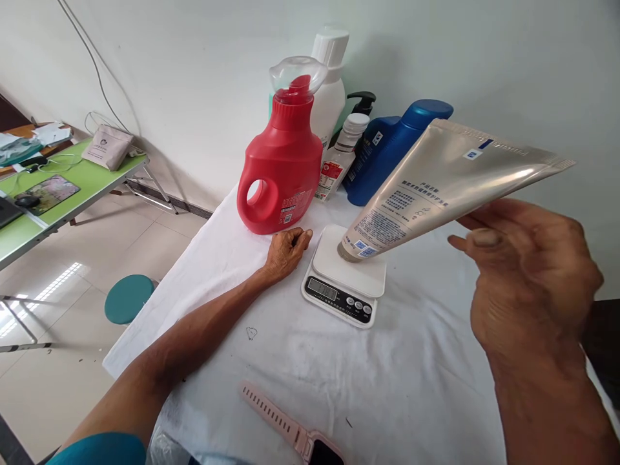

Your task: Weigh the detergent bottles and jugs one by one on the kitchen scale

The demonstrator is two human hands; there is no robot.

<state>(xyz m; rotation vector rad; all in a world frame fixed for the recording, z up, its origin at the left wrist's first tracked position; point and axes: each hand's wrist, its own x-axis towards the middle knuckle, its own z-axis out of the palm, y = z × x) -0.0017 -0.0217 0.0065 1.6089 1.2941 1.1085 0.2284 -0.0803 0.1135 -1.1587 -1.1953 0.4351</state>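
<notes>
A silver-gold squeeze tube [411, 187] stands cap-down on a white kitchen scale [372, 278], leaning right in this view. The scale's small display shows digits too faint to read surely. My right hand [533, 278] is beside the tube's right edge, its fingers half curled and partly hidden behind the tube. Its thumb stands away from the tube; whether a fingertip touches it I cannot tell. Left of the scale, my left hand [289, 252] rests on the white cloth, loosely fisted, in front of a red detergent bottle [281, 161].
Behind the scale stand a blue bottle [387, 148], a clear bottle with a white cap [339, 155], a black pump bottle and a large white bottle [332, 97]. A pink watch [290, 429] lies at the front. Leftward are a teal stool [128, 299] and green table [58, 213].
</notes>
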